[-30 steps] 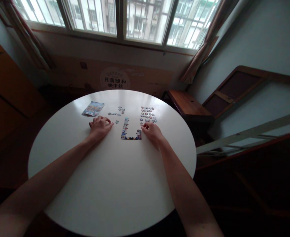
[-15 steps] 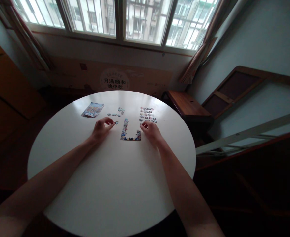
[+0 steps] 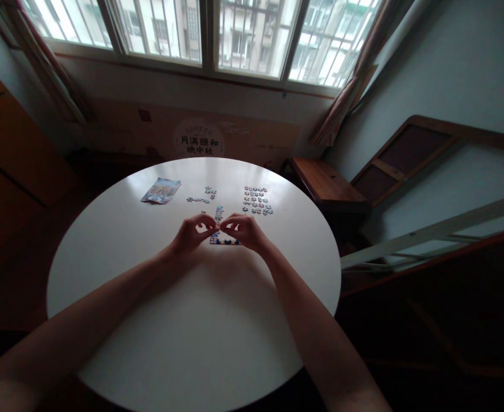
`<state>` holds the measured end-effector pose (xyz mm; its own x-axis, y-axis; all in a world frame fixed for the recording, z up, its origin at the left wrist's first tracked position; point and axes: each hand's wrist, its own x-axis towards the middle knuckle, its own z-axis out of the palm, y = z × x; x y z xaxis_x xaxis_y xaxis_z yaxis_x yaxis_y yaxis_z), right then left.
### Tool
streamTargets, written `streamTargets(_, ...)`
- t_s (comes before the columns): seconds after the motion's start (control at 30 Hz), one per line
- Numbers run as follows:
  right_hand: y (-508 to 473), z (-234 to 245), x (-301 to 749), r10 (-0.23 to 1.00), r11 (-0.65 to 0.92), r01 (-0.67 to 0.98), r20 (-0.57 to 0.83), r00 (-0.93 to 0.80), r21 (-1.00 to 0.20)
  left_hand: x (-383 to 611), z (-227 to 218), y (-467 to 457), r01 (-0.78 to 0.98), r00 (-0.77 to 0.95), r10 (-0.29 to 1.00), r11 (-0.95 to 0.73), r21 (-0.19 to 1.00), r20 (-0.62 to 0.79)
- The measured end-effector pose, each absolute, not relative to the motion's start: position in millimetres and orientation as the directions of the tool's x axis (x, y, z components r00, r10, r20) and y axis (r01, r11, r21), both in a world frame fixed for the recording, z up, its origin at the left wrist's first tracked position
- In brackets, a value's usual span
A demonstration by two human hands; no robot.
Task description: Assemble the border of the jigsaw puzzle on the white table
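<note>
My left hand (image 3: 192, 233) and my right hand (image 3: 244, 230) meet fingertip to fingertip just above the round white table (image 3: 149, 320). Both are pinched on small jigsaw pieces (image 3: 218, 228), too small to tell apart. Beneath and behind them lies the partly built puzzle frame (image 3: 218, 216), an L-shaped strip, partly hidden by my fingers. Loose puzzle pieces (image 3: 257, 200) lie in rows beyond my right hand. A few more loose pieces (image 3: 200, 198) lie beyond my left hand.
A colourful picture card or bag (image 3: 161, 190) lies at the table's far left. A wooden bench (image 3: 327, 184) stands right of the table, with a wooden frame (image 3: 410, 154) leaning on the wall. Windows (image 3: 204, 28) run along the back wall.
My left hand picked up a piece left of the frame and moved right. My right hand moved left from the frame's corner. Both now meet over the frame.
</note>
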<state>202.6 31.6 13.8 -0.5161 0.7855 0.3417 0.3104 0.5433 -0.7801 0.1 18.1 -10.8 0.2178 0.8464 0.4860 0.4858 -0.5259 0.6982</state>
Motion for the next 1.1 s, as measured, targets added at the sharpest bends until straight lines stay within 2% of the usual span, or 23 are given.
streamTargets(0.17, 34, 11, 201, 0.834, 0.482, 0.327, 0.312, -0.456, -0.813, 2, -12, 17, 0.496, 0.228, 0.836, -0.541, 0.679, 0.499)
streamTargets(0.37, 51, 6, 222, 0.933, 0.356, 0.436, 0.287, -0.218, -0.826, -7, -9, 18, 0.735, 0.352, 0.814, -0.546, 0.401, 0.462)
streamTargets(0.47, 57, 1, 235, 0.960, 0.278, 0.480, 0.251, -0.121, -0.832, -11, -9, 19, 0.791, 0.384, 0.842, -0.511, 0.336, 0.378)
streamTargets(0.7, 60, -8, 240, 0.973, 0.230, 0.520, 0.209, -0.101, -0.823, -11, -13, 20, 0.822, 0.453, 0.856, -0.510, 0.255, 0.251)
streamTargets(1.1, 58, -8, 241, 0.978, 0.206, 0.527, 0.162, -0.129, -0.825, -11, -13, 19, 0.827, 0.448, 0.859, -0.503, 0.251, 0.247)
